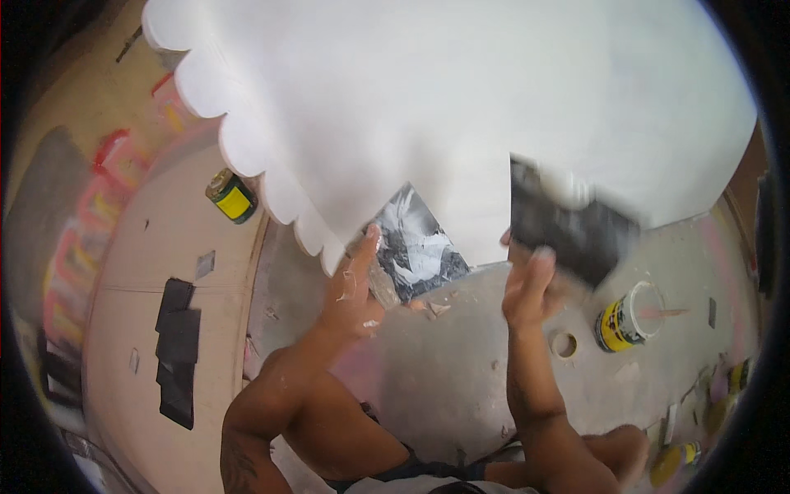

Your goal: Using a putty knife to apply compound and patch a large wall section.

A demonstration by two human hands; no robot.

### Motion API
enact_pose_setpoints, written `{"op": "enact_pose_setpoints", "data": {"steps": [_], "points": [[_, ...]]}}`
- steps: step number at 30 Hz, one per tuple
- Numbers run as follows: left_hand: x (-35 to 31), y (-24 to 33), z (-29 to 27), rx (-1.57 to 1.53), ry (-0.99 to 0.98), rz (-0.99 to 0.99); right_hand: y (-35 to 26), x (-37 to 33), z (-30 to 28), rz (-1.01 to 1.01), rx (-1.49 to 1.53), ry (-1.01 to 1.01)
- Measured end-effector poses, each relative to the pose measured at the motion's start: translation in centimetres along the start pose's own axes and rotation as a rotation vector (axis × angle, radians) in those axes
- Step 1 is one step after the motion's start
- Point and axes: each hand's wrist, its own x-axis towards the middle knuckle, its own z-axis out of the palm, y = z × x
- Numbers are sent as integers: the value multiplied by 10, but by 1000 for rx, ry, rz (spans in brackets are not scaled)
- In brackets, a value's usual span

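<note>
My left hand [352, 286] is closed on the edge of a black square sheet [451, 267] smeared with white, putty-like paste. White flecks cling to its fingers. My right hand [529, 288] grips a second dark, flat rectangular sheet [568, 226], its outline blurred by motion. Both sheets are in front of a large white panel [411, 99] with a scalloped left edge. The right sheet overlaps the panel's lower part; I cannot tell whether it touches.
Right of my right hand stand an open yellow-and-black tub [617, 325] with a stick in it and a tape roll [563, 344]. On a pinkish board [123, 305] at left are a yellow-labelled can [233, 198] and several overlapping dark sheets [178, 350].
</note>
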Motion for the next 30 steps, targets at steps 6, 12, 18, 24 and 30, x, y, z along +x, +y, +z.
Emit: {"op": "enact_pose_setpoints", "data": {"steps": [6,12,18,24,30], "points": [[37,30,-4,-1423,88,-993,2,10,8,-300,-685,-828],[46,50,3,-1459,77,-1018,-12,3,1,-173,-502,-465],[55,52,8,-1484,33,-935,8,6,2,-114,-509,-632],[57,50,18,-1404,100,-895,-4,2,9,-209,-229,-402],[55,41,29,-1389,78,-970,12,35,-30,63,-713,-740]]}}
